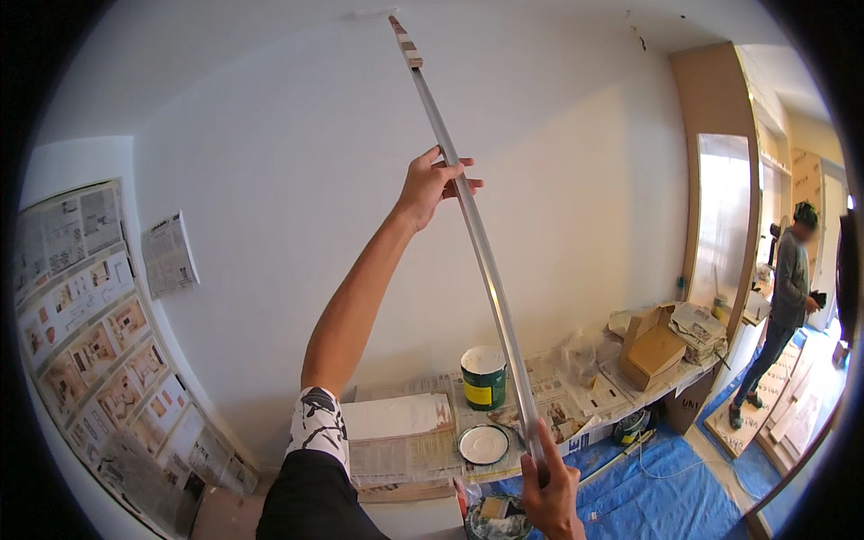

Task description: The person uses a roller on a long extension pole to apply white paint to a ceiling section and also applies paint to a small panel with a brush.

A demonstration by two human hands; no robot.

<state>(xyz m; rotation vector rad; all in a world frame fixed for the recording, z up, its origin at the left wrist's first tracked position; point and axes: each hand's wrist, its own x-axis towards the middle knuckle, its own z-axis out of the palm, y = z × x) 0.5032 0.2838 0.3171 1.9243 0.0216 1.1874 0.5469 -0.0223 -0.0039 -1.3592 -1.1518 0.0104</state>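
A long silver pole (490, 279) slants up across the view, from low right toward the ceiling. At its far end sits a paint-stained handle (407, 45), and a pale roller-like shape (376, 12) shows faintly beside the tip. My left hand (434, 187) supports the pole on its upper half, thumb across it and fingertips sticking out on the other side. Around the lower end, my right hand (551, 497) is wrapped. Behind the pole, a green paint can (484, 382) with a yellow label stands on a newspaper-covered surface, its white-smeared lid (483, 444) lying nearby.
Open cardboard box (652, 346) and folded newspapers (697, 331) occupy the surface's right end. Blue sheeting (666, 486) covers the floor there. Another person (788, 297) stands by the doorway at right. Newspaper sheets (99, 342) cover the left panel. The wall (297, 207) ahead is white.
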